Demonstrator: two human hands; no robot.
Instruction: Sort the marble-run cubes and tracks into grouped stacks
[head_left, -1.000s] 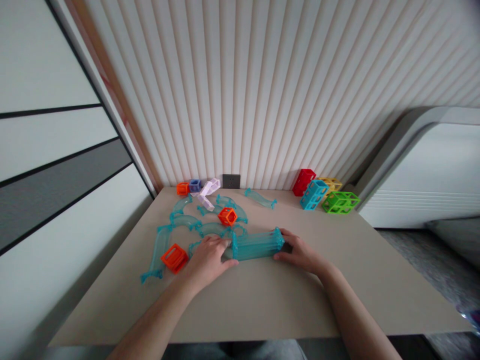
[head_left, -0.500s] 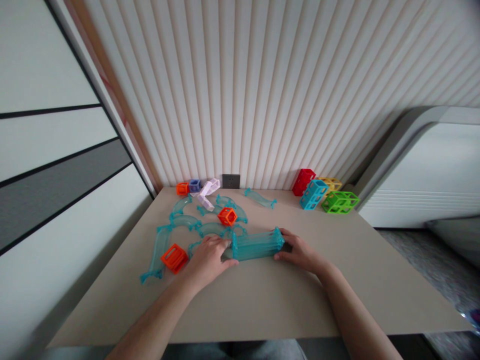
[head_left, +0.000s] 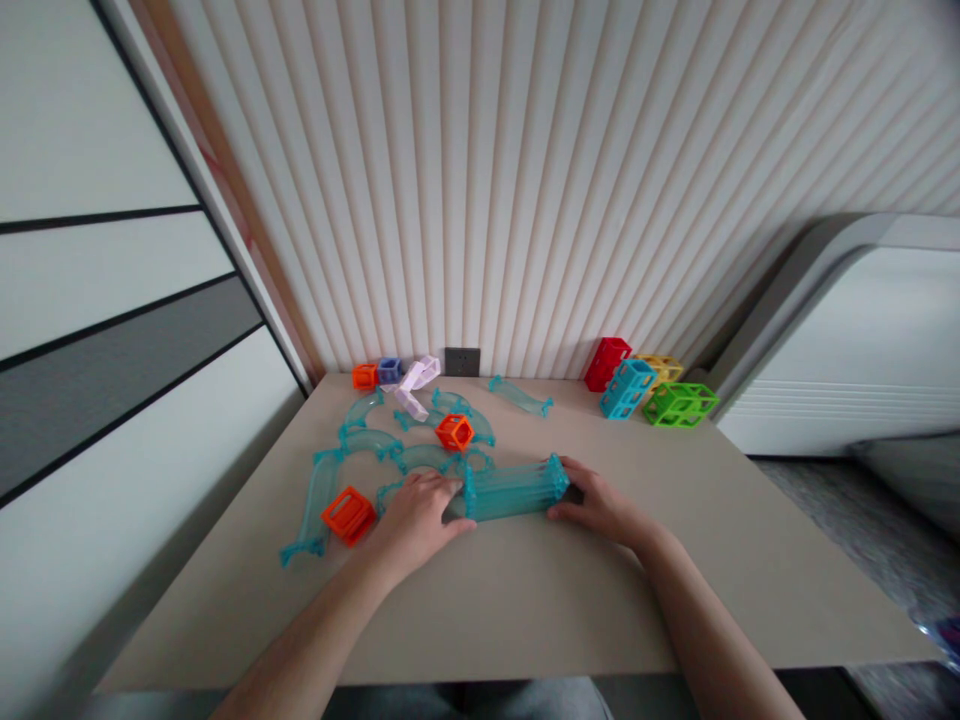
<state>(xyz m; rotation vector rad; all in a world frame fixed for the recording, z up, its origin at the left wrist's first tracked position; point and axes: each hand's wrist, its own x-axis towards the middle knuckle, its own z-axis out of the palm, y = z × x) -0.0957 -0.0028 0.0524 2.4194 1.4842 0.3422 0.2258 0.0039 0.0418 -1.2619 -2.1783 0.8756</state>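
Observation:
A bundle of straight, clear teal track pieces (head_left: 514,489) lies across the middle of the beige table (head_left: 525,600). My left hand (head_left: 416,518) presses against its left end and my right hand (head_left: 600,505) grips its right end, so the bundle is held between both palms. Just behind the bundle lie curved teal track pieces (head_left: 427,457) and an orange open cube (head_left: 454,432). Another orange cube (head_left: 349,515) sits left of my left hand, beside a long teal track (head_left: 311,510).
At the back right stand a red (head_left: 607,363), a blue (head_left: 628,388), a yellow (head_left: 660,370) and a green (head_left: 681,404) frame cube. Small orange (head_left: 365,377), purple (head_left: 389,371) and pale pink (head_left: 415,385) pieces lie by the ribbed wall near a dark socket (head_left: 462,361). A white cabinet (head_left: 855,340) stands right.

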